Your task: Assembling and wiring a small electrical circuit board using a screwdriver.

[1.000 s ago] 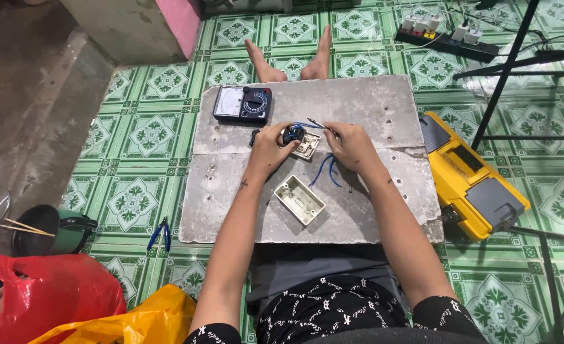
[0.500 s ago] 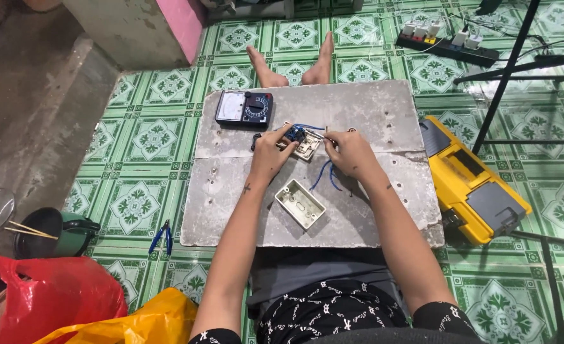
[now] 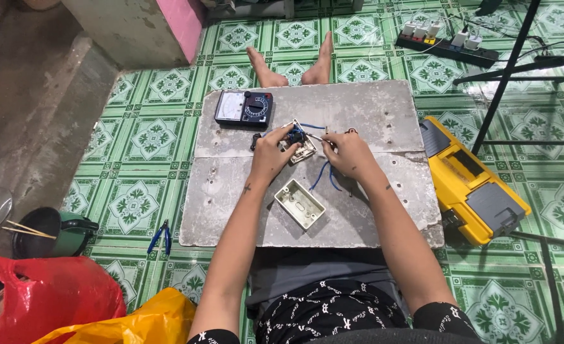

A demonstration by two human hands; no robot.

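White plastic switch plate (image 3: 302, 150) with blue wires (image 3: 321, 173) lies at the middle of the grey concrete slab (image 3: 371, 114). The left hand (image 3: 273, 153) is closed on the plate's left edge; the right hand (image 3: 350, 154) pinches a thin tool (image 3: 318, 137). A white wall box (image 3: 300, 203) lies nearer. The floor has green patterned tiles (image 3: 135, 197).

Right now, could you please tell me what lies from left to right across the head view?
Red bag → blue pliers → meter → left hand → right hand → yellow toolbox.
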